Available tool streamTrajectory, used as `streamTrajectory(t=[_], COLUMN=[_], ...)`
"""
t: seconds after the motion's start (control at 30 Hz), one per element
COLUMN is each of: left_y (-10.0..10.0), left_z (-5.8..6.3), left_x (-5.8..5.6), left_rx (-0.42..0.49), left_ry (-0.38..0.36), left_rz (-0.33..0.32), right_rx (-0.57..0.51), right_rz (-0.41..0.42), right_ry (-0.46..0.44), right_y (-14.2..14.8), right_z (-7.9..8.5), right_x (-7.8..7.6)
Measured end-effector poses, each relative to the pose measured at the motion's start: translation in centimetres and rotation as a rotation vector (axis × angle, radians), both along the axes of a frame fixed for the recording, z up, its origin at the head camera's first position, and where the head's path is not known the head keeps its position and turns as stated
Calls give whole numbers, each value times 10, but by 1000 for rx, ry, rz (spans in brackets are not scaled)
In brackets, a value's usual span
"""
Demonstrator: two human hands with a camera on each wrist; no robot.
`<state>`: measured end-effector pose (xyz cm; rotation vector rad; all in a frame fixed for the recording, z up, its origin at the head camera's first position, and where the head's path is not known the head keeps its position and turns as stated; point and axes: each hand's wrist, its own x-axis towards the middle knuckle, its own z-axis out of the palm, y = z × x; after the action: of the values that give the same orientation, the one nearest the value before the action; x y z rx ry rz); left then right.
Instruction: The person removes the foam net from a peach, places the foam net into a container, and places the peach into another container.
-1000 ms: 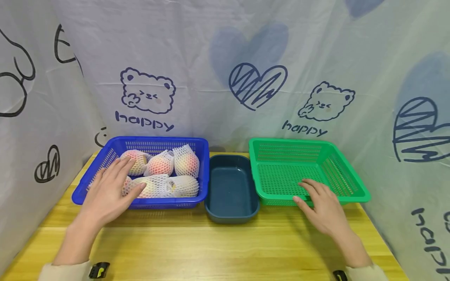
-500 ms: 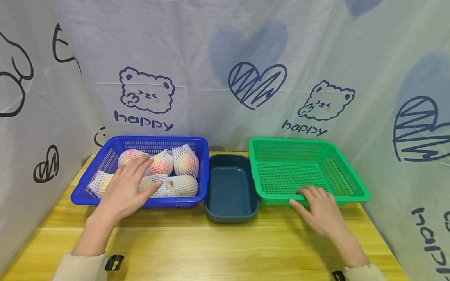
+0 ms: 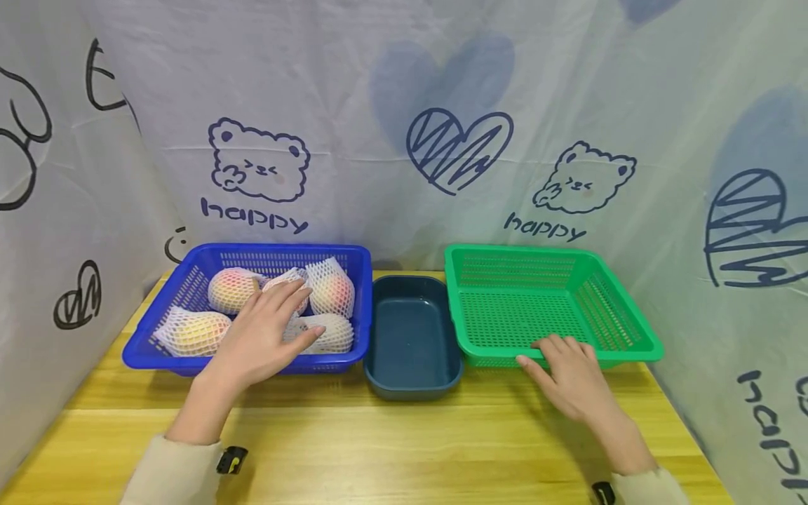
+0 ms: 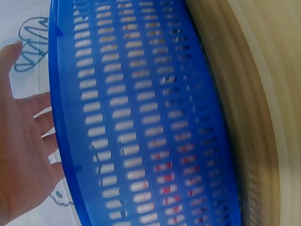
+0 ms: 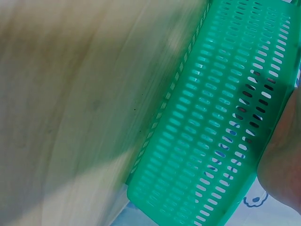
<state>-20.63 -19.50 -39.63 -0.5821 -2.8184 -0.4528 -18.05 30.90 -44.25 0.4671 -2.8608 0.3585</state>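
Note:
My left hand [image 3: 267, 339] is over the front of the blue basket [image 3: 362, 301], fingers spread and fairly straight, holding nothing. Below and around it lie several round yellow-red fruits in white foam nets, such as a netted fruit [image 3: 197, 333] at the left and another netted fruit [image 3: 332, 291] at the back right; the hand partly covers some. Whether the fingertips touch a fruit cannot be told. My right hand [image 3: 576, 382] rests at the near rim of the green basket [image 3: 631, 337], its loosely bent fingers over the edge and thumb near the outside.
Between the baskets stands a dark blue-grey plastic tub [image 3: 413, 344]. All three containers are on a yellow wooden table [image 3: 404, 449]. A printed white cloth [image 3: 360, 175] hangs close behind them and along both sides.
My left hand has moved right across the blue basket, uncovering the netted fruits at its left. The right hand has lowered slightly onto the green rim, its fingers bending more.

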Motion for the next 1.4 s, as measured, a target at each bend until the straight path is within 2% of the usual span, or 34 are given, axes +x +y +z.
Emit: streamTrajectory(t=[0.33, 0.6, 0.83, 1.17, 1.4], left_y=[22, 29, 32, 35, 36], left_z=[-6, -4, -8, -15, -18], left_x=[-15, -29, -37, -46, -51], left_rx=[27, 41, 77, 103, 100], left_ry=[-16, -179, -322, -425, -429], left_rz=[-109, -122, -127, -154, -176], right_rx=[-1, 6, 7, 29, 33], right_rz=[-8, -17, -15, -11, -13], right_ry=[7, 7, 6, 29, 17], right_y=[-1, -1, -3, -3, -3], right_z=[1, 0, 0, 1, 1], right_x=[2, 2, 2, 1, 1])
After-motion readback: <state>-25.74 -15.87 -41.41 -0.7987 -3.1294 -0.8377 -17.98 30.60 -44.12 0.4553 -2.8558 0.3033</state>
